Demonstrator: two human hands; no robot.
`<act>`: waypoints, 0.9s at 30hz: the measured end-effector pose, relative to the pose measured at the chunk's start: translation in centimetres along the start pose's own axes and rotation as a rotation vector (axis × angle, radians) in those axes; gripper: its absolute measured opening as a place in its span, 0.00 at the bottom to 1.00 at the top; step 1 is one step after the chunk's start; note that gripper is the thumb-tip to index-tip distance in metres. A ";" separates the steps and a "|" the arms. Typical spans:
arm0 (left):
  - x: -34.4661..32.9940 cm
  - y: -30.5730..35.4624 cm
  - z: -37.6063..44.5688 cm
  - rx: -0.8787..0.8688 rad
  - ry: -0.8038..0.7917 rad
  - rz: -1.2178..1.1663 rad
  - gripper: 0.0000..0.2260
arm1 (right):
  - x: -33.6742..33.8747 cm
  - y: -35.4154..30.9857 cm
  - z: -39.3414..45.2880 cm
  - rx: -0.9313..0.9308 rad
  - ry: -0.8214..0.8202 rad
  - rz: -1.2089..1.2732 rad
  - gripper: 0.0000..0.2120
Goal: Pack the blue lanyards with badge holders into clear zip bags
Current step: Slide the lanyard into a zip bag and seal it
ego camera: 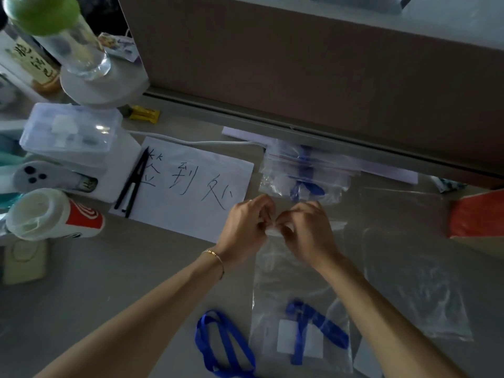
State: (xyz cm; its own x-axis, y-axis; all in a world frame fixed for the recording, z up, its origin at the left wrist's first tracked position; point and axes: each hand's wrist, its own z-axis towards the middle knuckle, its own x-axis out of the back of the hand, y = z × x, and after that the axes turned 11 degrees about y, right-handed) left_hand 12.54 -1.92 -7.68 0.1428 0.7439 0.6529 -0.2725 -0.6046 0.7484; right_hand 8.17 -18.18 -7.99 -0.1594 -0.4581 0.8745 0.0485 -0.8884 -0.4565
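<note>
A loose blue lanyard lies looped at the near edge of the worktop, just left of a clear zip bag that already has a blue lanyard with badge holder inside it, the white card of the holder showing through the plastic. The bag lies lengthwise, its mouth pointing toward the far edge. At that mouth both hands meet: the left hand and the right hand each have a narrow grip, fingertips pinching the bag's top strip between them, thumbs close together. A thin gold bracelet sits on the left wrist.

Beyond the hands, toward the far edge, a packed zip bag with a red line along its seal holds another blue lanyard. More empty clear bags lie spread on the right side, near an orange object at the right edge.

Left of the hands lies a white sheet of paper with handwritten characters reading 签到处, a black clip resting on its left border. At the left edge stand a white cup with a red printed logo, a clear plastic box and a clear bottle with a green cap; the cup's lettering is too blurred to read
</note>
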 end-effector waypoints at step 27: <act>1.9 -2.0 1.7 0.117 -0.134 0.049 0.06 | 0.4 3.1 1.1 -0.126 -0.011 0.020 0.06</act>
State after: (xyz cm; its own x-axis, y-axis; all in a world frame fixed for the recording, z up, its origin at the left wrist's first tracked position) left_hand 14.96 0.23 -7.78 0.2594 0.6730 0.6927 -0.1707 -0.6740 0.7188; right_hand 9.36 -21.10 -8.90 -0.1488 -0.4770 0.8662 -0.0725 -0.8684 -0.4906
